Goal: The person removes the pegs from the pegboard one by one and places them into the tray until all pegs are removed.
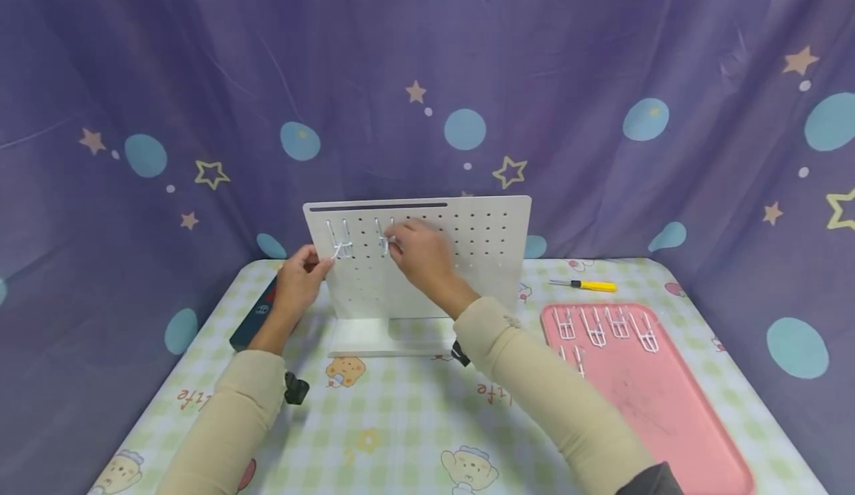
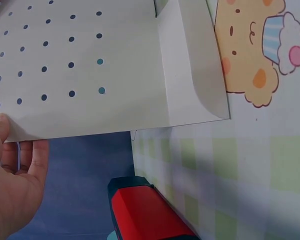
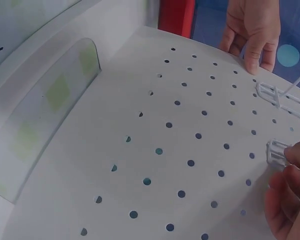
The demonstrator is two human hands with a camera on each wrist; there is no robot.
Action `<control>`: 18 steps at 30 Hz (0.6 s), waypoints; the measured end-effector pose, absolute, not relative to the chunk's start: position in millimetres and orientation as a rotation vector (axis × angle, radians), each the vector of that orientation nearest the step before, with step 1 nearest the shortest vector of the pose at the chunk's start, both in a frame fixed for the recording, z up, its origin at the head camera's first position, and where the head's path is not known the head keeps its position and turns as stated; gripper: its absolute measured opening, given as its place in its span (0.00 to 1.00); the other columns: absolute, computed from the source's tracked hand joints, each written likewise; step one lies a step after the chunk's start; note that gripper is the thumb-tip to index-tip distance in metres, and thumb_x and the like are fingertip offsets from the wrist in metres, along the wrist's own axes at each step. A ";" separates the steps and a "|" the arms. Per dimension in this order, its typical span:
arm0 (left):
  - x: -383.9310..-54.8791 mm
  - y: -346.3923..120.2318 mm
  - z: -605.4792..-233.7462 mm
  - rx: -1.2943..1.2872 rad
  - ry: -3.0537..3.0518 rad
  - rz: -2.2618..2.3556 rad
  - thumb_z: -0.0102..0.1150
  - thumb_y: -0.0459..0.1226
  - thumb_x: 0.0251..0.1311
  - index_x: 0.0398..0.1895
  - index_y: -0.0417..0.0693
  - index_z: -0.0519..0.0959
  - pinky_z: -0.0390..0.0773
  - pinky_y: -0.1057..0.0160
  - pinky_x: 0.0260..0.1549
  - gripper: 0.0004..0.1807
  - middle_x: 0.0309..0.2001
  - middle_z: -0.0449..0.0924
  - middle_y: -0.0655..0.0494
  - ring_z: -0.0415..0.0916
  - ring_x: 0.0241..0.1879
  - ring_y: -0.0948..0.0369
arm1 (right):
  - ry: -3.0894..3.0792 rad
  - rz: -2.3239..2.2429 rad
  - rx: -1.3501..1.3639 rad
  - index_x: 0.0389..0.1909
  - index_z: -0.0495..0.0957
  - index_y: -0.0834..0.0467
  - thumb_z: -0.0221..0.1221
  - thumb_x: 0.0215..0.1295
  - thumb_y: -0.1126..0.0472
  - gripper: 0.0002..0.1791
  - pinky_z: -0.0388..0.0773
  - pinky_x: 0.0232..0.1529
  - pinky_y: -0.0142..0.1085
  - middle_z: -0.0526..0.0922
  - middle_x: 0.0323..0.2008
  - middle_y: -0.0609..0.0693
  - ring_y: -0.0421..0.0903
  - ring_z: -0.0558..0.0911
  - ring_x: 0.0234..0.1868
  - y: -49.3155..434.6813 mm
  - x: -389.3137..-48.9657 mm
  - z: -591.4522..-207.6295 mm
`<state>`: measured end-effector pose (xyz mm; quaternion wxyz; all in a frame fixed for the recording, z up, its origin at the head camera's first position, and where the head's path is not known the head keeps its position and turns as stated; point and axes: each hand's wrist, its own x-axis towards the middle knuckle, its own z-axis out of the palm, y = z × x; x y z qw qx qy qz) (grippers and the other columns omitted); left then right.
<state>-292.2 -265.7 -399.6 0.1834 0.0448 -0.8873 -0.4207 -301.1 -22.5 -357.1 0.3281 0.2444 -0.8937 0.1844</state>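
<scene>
A white pegboard [image 1: 374,291] stands upright on its base at the table's far side. My left hand [image 1: 298,281] grips its left edge; in the left wrist view the thumb lies on the front and the fingers go behind. One white wire hook [image 1: 343,248] hangs in the upper-left holes. To its right, my right hand [image 1: 427,257] pinches a second white wire hook [image 3: 276,152] against the board's face. That hook's long prongs show near the upper rows, while the fingers cover part of its front.
On the right lies a pink tray [image 1: 654,413] with several more wire hooks [image 1: 593,328]. Behind it is a yellow-handled screwdriver [image 1: 596,286]. A dark case with a red part [image 2: 150,210] sits left of the board. A purple curtain [image 1: 374,50] hangs behind the table.
</scene>
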 end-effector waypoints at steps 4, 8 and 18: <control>-293.8 -264.7 -400.2 0.114 -2.487 -1.182 0.60 0.38 0.71 0.49 0.42 0.79 0.75 0.73 0.34 0.10 0.46 0.84 0.42 0.78 0.39 0.56 | -2.319 0.492 0.595 0.44 0.87 0.45 0.65 0.67 0.56 0.07 0.80 0.37 0.33 0.88 0.41 0.41 0.40 0.85 0.40 -24.7 -301.5 -359.6; -294.5 -264.6 -399.0 0.104 -2.490 -1.187 0.61 0.38 0.71 0.50 0.41 0.79 0.75 0.74 0.34 0.11 0.46 0.84 0.42 0.78 0.39 0.57 | -2.314 0.520 0.556 0.42 0.87 0.44 0.65 0.68 0.55 0.06 0.80 0.39 0.35 0.88 0.41 0.40 0.41 0.85 0.41 -26.1 -300.3 -359.9; -292.7 -265.6 -400.1 0.110 -2.486 -1.211 0.60 0.38 0.71 0.50 0.42 0.79 0.74 0.74 0.34 0.11 0.45 0.83 0.43 0.77 0.38 0.59 | -2.293 0.554 0.533 0.41 0.87 0.43 0.66 0.67 0.54 0.05 0.80 0.34 0.34 0.88 0.39 0.41 0.41 0.85 0.40 -29.6 -297.9 -360.7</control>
